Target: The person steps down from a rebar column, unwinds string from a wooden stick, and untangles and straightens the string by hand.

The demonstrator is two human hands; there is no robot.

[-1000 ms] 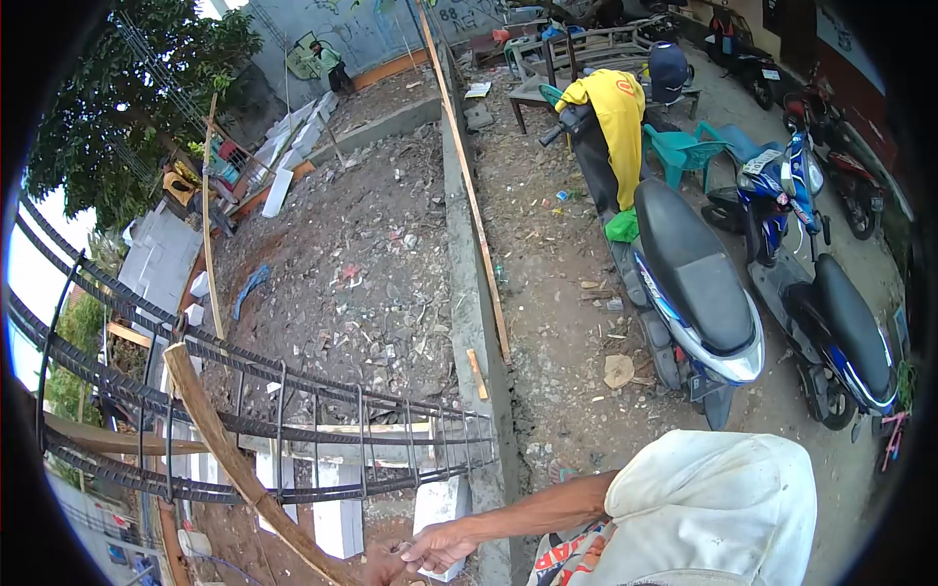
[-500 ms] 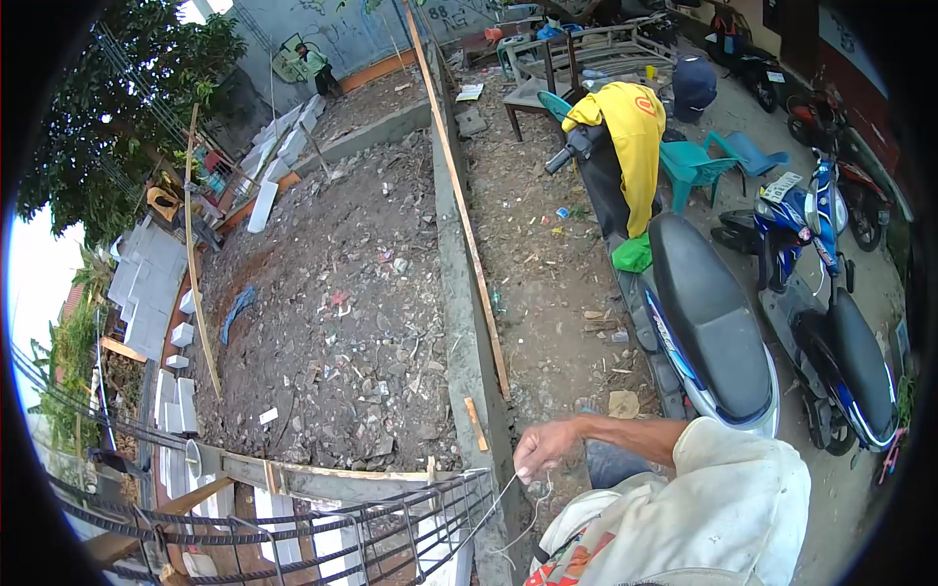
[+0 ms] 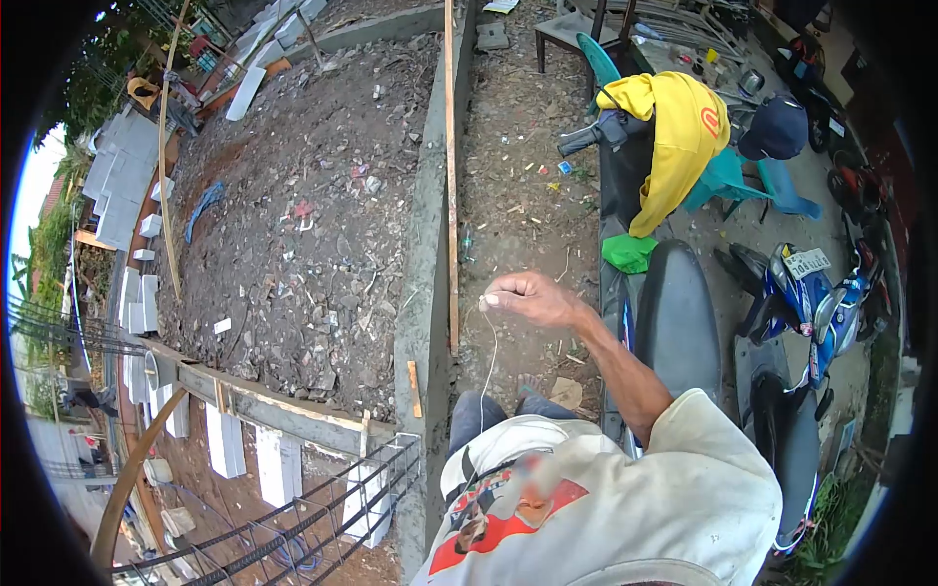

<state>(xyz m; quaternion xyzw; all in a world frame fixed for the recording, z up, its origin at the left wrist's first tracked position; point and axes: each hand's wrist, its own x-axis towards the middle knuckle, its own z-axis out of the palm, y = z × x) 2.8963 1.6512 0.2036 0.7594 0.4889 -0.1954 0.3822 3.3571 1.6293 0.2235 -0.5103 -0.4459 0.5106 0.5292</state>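
Observation:
My right hand [image 3: 532, 298] is raised in front of my body, above the dirt strip beside the low concrete wall [image 3: 420, 283]. Thumb and fingertips are pinched on a thin pale string [image 3: 494, 347]. It hangs down from the pinch towards the front of my white shirt [image 3: 625, 498], where its lower end is hard to follow. Below and left of the hand, a rebar cage [image 3: 293, 518] meets the wall corner. My left hand is out of view.
A long wooden strip [image 3: 451, 176] lies along the wall. To the right stand a motorcycle seat [image 3: 674, 322], a yellow jacket [image 3: 679, 137] over handlebars, and a blue motorcycle [image 3: 821, 303]. White blocks [image 3: 278, 464] stand lower left. Another person [image 3: 147, 93] is at far left.
My right hand has moved up and forward, away from the rebar corner. The string, earlier stretched towards that corner, now hangs loosely from the fingers. My view has tilted down.

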